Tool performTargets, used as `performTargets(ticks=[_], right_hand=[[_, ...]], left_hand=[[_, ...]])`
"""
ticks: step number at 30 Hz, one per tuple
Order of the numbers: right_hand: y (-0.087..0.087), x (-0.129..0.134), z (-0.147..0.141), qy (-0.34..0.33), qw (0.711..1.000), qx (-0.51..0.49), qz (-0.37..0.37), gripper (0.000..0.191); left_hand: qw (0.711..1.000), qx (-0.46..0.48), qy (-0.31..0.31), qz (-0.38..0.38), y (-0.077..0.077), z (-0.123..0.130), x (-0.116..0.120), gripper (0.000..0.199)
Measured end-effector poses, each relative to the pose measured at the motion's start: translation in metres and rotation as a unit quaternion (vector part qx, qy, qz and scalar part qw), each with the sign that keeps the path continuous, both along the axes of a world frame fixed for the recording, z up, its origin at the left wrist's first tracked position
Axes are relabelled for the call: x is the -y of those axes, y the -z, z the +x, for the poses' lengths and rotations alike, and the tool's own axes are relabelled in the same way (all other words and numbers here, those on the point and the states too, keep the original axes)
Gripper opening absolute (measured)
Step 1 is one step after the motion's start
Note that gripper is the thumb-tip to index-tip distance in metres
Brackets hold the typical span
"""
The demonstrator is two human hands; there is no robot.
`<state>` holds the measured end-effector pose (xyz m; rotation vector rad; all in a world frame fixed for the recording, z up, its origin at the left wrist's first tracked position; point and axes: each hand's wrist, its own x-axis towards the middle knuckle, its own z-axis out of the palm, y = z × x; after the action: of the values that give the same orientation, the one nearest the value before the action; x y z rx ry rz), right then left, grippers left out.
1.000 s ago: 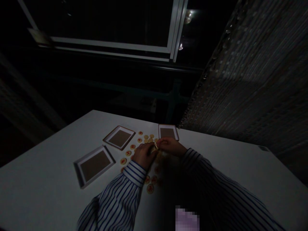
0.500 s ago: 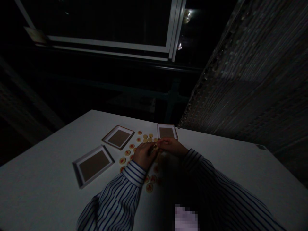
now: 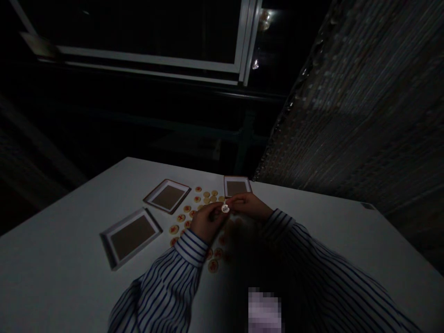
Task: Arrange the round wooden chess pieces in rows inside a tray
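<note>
Head view: looks down on a white tabletop (image 3: 62, 277)
Left hand (image 3: 206, 223): pinches a small round pale disc with a dark marking (image 3: 225, 208)
Right hand (image 3: 252, 206): pinches with fingertips at the upper edge of the same disc
Marked disc: sits between both hands, face visible
Red-marked round discs (image 3: 174, 229): lie loose around the left hand
Plain tan discs (image 3: 206, 194): lie beyond the hands
Open shallow boxes with brown bottoms (image 3: 133, 237): stand two at left, one behind right hand

Red character-like signs marked many of the loose discs (image 3: 174, 229) on the table (image 3: 62, 231), and a dark one stood on the face of the raised disc (image 3: 225, 208). The signs were too small and dim to read with certainty; no other lettering or number was legible.
</note>
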<state>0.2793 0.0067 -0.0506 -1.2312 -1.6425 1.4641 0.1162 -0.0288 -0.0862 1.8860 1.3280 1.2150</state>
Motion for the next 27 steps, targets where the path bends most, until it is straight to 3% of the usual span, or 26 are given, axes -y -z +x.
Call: performTargets(ticks=[7,11,22,27], right_hand=[[-0.004,0.001,0.003,-0.002,1.0,-0.001,0.005,0.021],[-0.008,0.003,0.002,-0.009,1.0,0.002,0.012,0.023],[-0.014,0.005,0.01,0.002,0.999,0.031,0.045,0.02],[-0.019,0.007,0.013,0.001,0.998,0.038,0.059,0.02]], left_hand=[[0.974,0.185,0.05,-0.124,-0.003,0.003,0.0,0.029],[0.951,0.256,0.048,-0.164,-0.004,0.004,0.0,0.028],[0.938,0.291,0.039,-0.186,-0.005,0.001,0.001,0.03],[0.946,0.275,0.027,-0.169,-0.006,0.001,0.002,0.031]])
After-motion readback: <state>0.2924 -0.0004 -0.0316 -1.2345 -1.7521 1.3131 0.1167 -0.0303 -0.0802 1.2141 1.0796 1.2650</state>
